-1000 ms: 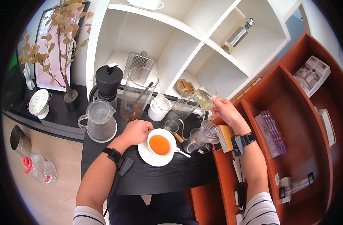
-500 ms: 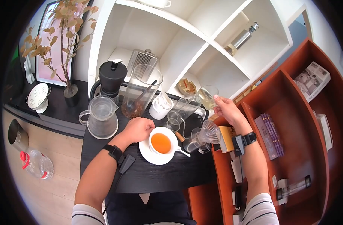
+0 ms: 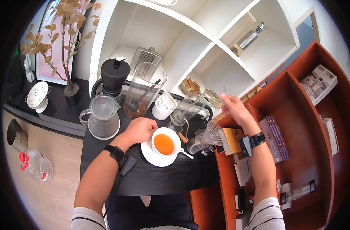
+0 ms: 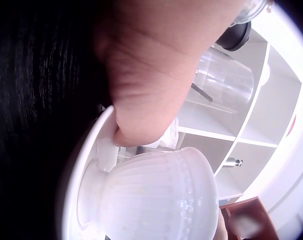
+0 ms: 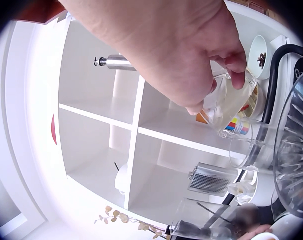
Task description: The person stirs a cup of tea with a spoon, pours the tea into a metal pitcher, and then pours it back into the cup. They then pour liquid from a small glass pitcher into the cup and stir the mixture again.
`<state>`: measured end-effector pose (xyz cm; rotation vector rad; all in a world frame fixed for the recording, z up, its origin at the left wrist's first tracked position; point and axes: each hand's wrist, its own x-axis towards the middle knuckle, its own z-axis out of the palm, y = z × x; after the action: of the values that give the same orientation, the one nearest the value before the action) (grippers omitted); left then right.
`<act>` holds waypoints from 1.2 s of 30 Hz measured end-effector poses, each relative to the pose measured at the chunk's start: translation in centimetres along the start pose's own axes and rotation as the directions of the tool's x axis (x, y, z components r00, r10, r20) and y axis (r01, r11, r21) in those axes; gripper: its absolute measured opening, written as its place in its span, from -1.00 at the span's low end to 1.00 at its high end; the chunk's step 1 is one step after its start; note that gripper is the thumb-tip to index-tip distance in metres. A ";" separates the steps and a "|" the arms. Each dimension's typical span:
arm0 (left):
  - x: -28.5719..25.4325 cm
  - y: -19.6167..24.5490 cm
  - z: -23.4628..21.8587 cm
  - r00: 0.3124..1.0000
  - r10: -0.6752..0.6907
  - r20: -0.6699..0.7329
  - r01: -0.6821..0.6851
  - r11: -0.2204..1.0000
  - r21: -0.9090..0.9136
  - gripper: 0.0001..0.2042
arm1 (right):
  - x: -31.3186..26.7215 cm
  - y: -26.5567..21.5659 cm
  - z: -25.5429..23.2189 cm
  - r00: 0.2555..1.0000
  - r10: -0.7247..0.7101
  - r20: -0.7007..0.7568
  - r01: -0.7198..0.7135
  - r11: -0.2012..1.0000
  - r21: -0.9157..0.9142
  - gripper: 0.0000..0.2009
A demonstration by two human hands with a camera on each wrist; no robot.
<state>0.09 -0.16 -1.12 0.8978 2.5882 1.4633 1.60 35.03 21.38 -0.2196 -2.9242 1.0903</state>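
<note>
My left hand (image 3: 140, 128) pinches the rim of a white saucer (image 3: 149, 157), as the left wrist view shows close up. On the saucer stands a white ribbed cup (image 4: 159, 195) filled with orange-brown tea (image 3: 163, 144); a white spoon (image 3: 187, 153) lies beside it. My right hand (image 3: 236, 109) holds a small clear glass cup (image 5: 234, 102) with pale yellow liquid, tilted in the air behind the table's far right side. A tall clear glass vessel (image 3: 192, 103) stands just left of and below this cup in the head view. A ribbed glass dripper (image 3: 213, 134) sits nearer me.
On the table's left stand a glass pitcher (image 3: 103, 119) and a black grinder (image 3: 115, 74). Behind my left hand are a tall glass jar (image 3: 146, 86) with a dark spoon and a white mug (image 3: 164, 107). White shelving (image 3: 175, 50) rises behind; a brown bookcase (image 3: 293, 99) stands right.
My right hand has shifted slightly to the right with the glass cup still in its grip. My left hand stays at the saucer. The head view has moved a little.
</note>
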 end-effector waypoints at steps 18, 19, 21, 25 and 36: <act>0.0 0.0 0.0 1.000 0.000 -0.003 0.000 1.000 -0.010 -0.86 | 0.1 -1.8 -0.5 0.999 -0.036 -0.032 0.031 0.989 -0.143 -0.46; 0.0 0.2 -0.1 1.000 -0.002 -0.005 0.002 1.000 -0.009 -0.86 | 0.0 -1.9 -0.6 0.998 -0.055 -0.038 0.048 0.984 -0.170 -0.46; -0.1 0.3 -0.2 1.000 -0.016 0.006 0.016 1.000 -0.008 -0.85 | 0.0 -2.2 -0.6 0.997 -0.063 -0.049 0.053 0.982 -0.183 -0.46; 0.0 0.3 -0.3 0.999 -0.030 0.019 0.030 1.000 -0.008 -0.83 | -0.3 -2.9 -0.4 0.990 -0.124 -0.069 0.107 0.971 -0.215 -0.41; -0.1 0.3 -0.2 1.000 -0.023 0.014 0.023 1.000 -0.012 -0.85 | -0.7 -4.3 -0.9 0.974 -0.208 -0.090 0.167 0.926 -0.339 -0.38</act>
<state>0.22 -0.26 -0.83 0.8704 2.5679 1.4599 1.79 32.26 24.87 -0.0063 -2.9197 0.5369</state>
